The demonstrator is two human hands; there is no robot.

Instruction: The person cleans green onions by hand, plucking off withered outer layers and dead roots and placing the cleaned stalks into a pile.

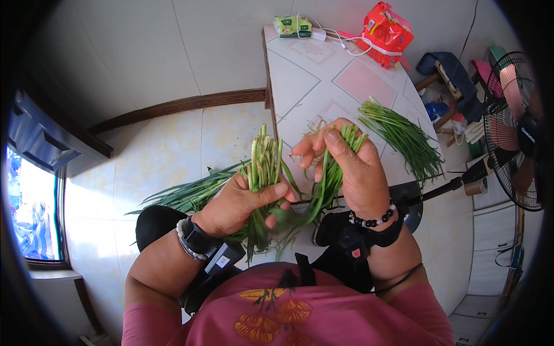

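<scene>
My left hand (242, 201) grips a bunch of green chives (265, 162), its pale cut ends pointing up and its leaves hanging below my fist. In my right hand (357, 166) is a second bunch of chives (330, 179), pinched near the stem ends between thumb and forefinger, the other fingers partly spread. The two bunches are held side by side over my lap, and their hanging leaves meet between my hands. More long chives (194, 188) lie beyond my left forearm. A neat pile of chives (400, 136) rests on the table (294, 73), right of my right hand.
Trimmed scraps (318, 125) are scattered on the tabletop. At its far end are a green tissue pack (293, 27), a white charger with cable (319, 34) and a red plastic package (385, 36). A black fan (515, 129) stands at the right, near white drawers (493, 233).
</scene>
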